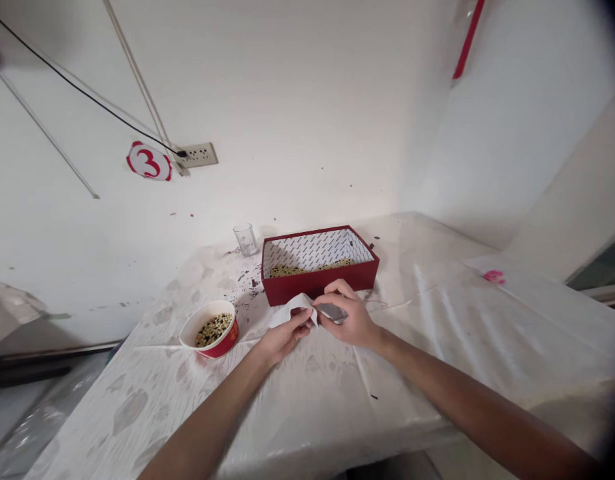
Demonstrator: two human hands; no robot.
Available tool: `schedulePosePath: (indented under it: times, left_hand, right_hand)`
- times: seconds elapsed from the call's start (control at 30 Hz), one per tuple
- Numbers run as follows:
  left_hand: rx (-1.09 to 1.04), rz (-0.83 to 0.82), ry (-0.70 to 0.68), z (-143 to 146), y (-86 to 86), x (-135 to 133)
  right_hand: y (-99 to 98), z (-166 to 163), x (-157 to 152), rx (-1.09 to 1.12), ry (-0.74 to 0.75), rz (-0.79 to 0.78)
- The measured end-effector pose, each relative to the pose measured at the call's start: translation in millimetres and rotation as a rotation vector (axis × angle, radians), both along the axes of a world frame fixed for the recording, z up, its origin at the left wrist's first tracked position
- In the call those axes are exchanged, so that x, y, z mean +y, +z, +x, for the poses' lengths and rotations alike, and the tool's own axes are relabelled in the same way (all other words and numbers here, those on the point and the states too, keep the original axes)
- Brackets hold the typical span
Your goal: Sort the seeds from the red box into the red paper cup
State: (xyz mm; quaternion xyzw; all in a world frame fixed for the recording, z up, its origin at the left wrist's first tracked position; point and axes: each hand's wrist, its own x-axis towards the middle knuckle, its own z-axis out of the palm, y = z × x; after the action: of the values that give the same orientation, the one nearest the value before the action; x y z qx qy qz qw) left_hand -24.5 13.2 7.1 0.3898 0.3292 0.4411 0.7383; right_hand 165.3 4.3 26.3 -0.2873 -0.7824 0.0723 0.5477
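A thin white piece of paper or cloth point(290, 308) is held low over the table, just in front of the red box point(321, 285). My left hand point(286, 335) is closed on it, thumb on top. My right hand point(351, 317) pinches its right edge between thumb and fingers. A greyish patch shows between the right fingers; I cannot tell what it is. The box is open-topped, with a patterned white lining and pale and dark grains point(287, 271) inside. To the left stands a red and white paper bowl point(224, 345) with similar grains point(213, 331).
Behind the bowl, near the wall, stands a clear glass point(246, 239). Dark bits point(250, 281) are scattered between it and the box. A plastic-covered tablecloth point(307, 413) spreads over the table. A power socket point(200, 155) with a plugged-in black cable is on the wall.
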Motion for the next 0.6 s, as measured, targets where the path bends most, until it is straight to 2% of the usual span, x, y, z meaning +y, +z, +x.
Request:
schedulePosePath:
  times: [0.27, 0.6]
  left_hand:
    - [-0.038, -0.047, -0.051, -3.9, -2.0, -0.7]
    - [-0.066, -0.095, 0.086, 1.7, -3.3, -2.0]
  right_hand:
    - [1.1, -2.1, -2.5, 0.014, 0.004, -0.016]
    - [-1.0, 0.1, 0.1, -0.026, 0.005, 0.03]
